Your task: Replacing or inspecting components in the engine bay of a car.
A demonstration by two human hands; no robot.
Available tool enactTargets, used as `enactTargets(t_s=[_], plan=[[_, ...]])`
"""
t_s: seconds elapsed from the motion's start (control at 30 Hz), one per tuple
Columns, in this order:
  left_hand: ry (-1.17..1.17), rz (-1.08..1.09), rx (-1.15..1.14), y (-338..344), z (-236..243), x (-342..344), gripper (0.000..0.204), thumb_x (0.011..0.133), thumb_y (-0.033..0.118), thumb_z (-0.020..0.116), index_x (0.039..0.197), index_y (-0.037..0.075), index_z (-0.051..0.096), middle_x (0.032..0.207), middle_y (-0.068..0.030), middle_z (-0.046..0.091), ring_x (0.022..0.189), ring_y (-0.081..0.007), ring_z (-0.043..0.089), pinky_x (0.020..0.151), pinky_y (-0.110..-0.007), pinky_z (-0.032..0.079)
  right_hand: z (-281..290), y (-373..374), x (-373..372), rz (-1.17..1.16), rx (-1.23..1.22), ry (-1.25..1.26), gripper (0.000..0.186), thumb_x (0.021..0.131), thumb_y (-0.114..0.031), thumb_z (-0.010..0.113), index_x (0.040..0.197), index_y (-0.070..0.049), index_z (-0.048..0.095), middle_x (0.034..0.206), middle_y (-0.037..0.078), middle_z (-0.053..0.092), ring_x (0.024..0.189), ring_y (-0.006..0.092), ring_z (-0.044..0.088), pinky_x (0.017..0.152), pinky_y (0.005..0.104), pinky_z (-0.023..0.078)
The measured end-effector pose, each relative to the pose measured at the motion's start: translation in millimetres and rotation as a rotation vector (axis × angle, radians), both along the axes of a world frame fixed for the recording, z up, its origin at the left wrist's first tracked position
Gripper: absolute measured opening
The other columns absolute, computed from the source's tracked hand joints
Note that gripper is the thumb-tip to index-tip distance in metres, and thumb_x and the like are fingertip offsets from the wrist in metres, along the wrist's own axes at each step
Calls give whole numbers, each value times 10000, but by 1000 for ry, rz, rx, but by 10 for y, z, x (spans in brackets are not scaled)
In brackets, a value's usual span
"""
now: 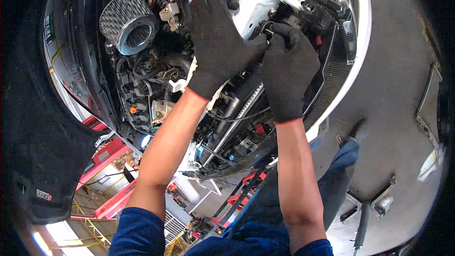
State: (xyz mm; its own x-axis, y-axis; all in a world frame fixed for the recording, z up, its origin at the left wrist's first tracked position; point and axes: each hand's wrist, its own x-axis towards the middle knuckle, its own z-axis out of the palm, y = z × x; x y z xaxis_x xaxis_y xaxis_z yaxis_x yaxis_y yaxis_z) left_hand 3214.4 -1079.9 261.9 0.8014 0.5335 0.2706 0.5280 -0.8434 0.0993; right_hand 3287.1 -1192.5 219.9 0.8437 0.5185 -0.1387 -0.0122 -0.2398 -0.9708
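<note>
Clock read from view centre. Two black-gloved grips — left grip (218,35) at twelve, right grip (289,61) toward one. Two red hems: left hem (197,94) at ten, right hem (287,122) at three. Two bare forearms: left forearm (166,147) at eight, right forearm (297,161) at four. Two blue sleeves: left sleeve (137,232) at seven, right sleeve (313,249) at five. One cone-shaped filter (121,16) — between ten and eleven.

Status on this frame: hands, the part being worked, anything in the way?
Gloved right hand at small part beside white metal panel; grip unclear. Gloved left hand alongside, thumb extended toward it. Hands partly block the view.
</note>
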Motion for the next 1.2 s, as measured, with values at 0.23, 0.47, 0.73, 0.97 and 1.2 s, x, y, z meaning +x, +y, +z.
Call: enactTargets(t_s=[0.23, 0.47, 0.73, 0.97, 1.2], plan=[[14, 53, -117, -10, 59, 75, 879, 571, 258, 920, 1265, -9, 452, 1082, -116, 455, 970, -269, 472, 857, -409, 416, 76, 38, 68, -57, -90, 293, 113, 862, -48, 629, 903, -17, 730, 926, 172, 725, 869, 356, 703, 831, 424, 528], [52, 117, -260, -45, 107, 119, 759, 614, 265, 882, 1171, 24, 426, 1159, -174, 455, 1112, -347, 434, 949, -499, 352, 55, 49, 89, -55, -45, 221, 116, 849, -85, 660, 939, -40, 717, 908, 169, 715, 837, 367, 690, 776, 443, 521], [82, 109, -206, -8, 107, 83, 711, 635, 274, 901, 1106, 39, 423, 1322, -219, 425, 1231, -393, 400, 1018, -537, 331, 83, 74, 77, 51, -181, 63, 140, 913, -143, 667, 971, -27, 720, 874, 147, 734, 789, 264, 728, 716, 363, 545], [97, 65, -187, 23, 121, 70, 681, 670, 301, 888, 1108, 45, 435, 1367, -235, 411, 1235, -414, 398, 1015, -573, 317, 72, 11, 50, 62, -178, 108, 169, 914, -133, 656, 1008, -14, 730, 894, 158, 743, 801, 249, 732, 721, 350, 558], [81, 72, -165, 38, 121, 80, 701, 593, 248, 913, 1063, 53, 431, 1307, -236, 437, 1238, -402, 421, 1043, -532, 335, 125, 48, 98, 40, -178, 241, 147, 873, -45, 690, 1016, -46, 726, 958, 159, 740, 854, 297, 730, 768, 374, 564]])
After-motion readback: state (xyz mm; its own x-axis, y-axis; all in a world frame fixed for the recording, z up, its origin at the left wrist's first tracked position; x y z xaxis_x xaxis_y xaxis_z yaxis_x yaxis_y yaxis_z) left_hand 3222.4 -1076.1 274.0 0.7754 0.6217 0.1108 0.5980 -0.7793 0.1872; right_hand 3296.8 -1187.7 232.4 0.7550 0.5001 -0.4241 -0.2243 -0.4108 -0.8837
